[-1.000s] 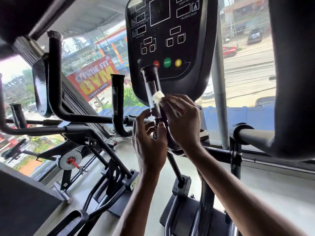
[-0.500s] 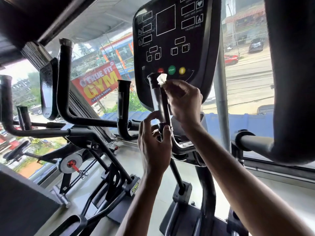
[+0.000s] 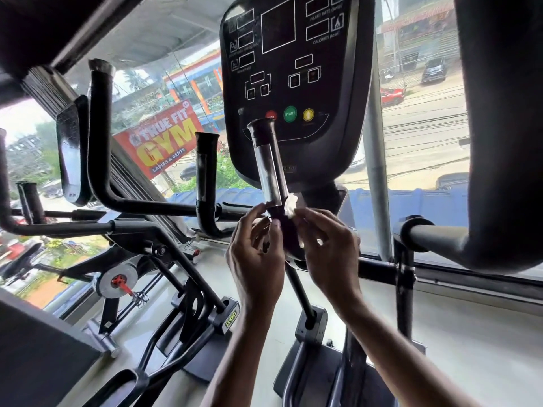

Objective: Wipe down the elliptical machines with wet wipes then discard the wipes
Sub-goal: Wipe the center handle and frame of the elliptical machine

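Bright daylight through big windows [image 3: 423,118]; red gym banner [image 3: 160,136] and street [image 3: 423,142] outside, pale floor [image 3: 476,342] below.

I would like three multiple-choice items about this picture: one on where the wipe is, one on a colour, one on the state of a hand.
1. Where is the wipe?
A. at the lower end of the grip
B. on the console
C. on the floor

2. What colour is the START button?
A. blue
B. green
C. white

3. What is the right hand doing?
A. hanging free
B. pressing a button
C. pinching the wipe

Answers:
1 A, the white wad sits against the grip, just below its shiny section.
2 B, the round button labelled START is green.
3 C, its fingertips close on the wipe, while the left hand curls beside the grip.
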A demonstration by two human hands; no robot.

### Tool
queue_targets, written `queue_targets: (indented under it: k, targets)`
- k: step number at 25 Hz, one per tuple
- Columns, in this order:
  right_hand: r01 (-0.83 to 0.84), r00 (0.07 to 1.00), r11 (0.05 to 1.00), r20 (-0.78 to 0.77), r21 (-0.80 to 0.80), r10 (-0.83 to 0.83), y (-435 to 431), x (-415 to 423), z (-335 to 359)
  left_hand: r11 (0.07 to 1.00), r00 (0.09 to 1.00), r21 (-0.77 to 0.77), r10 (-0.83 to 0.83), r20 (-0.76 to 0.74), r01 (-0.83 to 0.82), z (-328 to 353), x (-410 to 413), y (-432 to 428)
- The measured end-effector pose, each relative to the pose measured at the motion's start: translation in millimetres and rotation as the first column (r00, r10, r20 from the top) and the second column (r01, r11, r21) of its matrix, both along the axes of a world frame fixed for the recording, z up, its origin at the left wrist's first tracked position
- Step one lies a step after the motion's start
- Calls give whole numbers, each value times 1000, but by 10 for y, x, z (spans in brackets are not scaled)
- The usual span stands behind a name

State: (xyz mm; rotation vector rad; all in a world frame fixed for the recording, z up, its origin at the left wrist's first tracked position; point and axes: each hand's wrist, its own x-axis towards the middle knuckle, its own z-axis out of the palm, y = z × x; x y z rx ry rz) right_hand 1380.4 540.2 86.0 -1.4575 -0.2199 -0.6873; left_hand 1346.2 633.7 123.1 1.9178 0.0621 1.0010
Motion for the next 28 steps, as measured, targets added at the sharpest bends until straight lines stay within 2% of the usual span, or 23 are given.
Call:
queue_targets:
  k: [5, 7, 9, 14, 17, 19, 22, 24, 28]
  targets:
    - [113, 984, 965, 158, -235, -77, -152, -183, -458, 998, 997, 3, 64, -35, -64, -124, -29, -56]
    - [151, 985, 944, 123, -292, -120, -247, -86, -570, 997, 996, -4, 80, -44, -80, -185, -49, -74]
    - [154, 987, 950, 77, -273, -138, -224, -78, -573, 995, 994, 0, 100, -47, -100, -254, -74, -102]
    - [175, 973, 938, 196, -300, -119, -172, -121, -671, 995, 994, -5, 100, -52, -101, -402, -110, -194]
    - [231, 973, 910, 80, -345, -217, -330, 163, -826, 994, 992, -26, 102, -72, -104, -480, -116, -264]
    - [211, 977, 925, 47, -317, -207, -287, 150, -774, 992, 994, -86, 91, -58, -96, -525, -112, -308]
    - [141, 985, 952, 137, -272, -106, -160, -74, -667, 981, 994, -161, 104, -37, -109, -589, -88, -376]
    - [146, 980, 943, 174, -300, -96, -225, -11, -757, 977, 994, -179, 108, -33, -112, -640, -64, -418]
    - [235, 972, 897, 91, -374, -217, -499, 431, -1072, 969, 993, -218, 115, -19, -116, -696, -22, -463]
